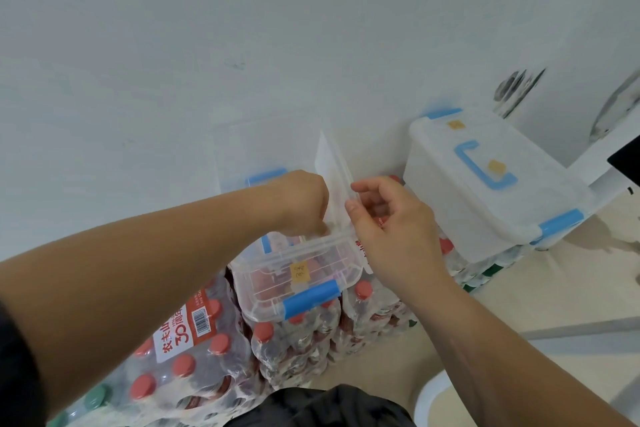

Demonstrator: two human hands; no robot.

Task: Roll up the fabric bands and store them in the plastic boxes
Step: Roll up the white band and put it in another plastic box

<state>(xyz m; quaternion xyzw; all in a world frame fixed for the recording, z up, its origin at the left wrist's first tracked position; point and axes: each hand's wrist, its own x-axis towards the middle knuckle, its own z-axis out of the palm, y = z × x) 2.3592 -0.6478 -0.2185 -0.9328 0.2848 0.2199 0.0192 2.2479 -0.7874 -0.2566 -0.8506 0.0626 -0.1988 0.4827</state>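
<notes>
— Where's the fabric band from my grip?

— I can't see one. My left hand (304,201) reaches curled into the small clear plastic box with blue latches (298,274); whether it holds anything I can't tell.

— Right?

— My right hand (388,218) pinches the raised clear lid (332,163) just beside the left; the lid's long edge runs away from me.

Shrink-wrapped bottle pack (194,350), red-and-white label: Chinese characters "农夫山", large "30", and a barcode. Clear plastic box (294,274), yellow sticker (300,271): handwriting, illegible. Closed white box (485,184), two yellow stickers: unreadable.
</notes>
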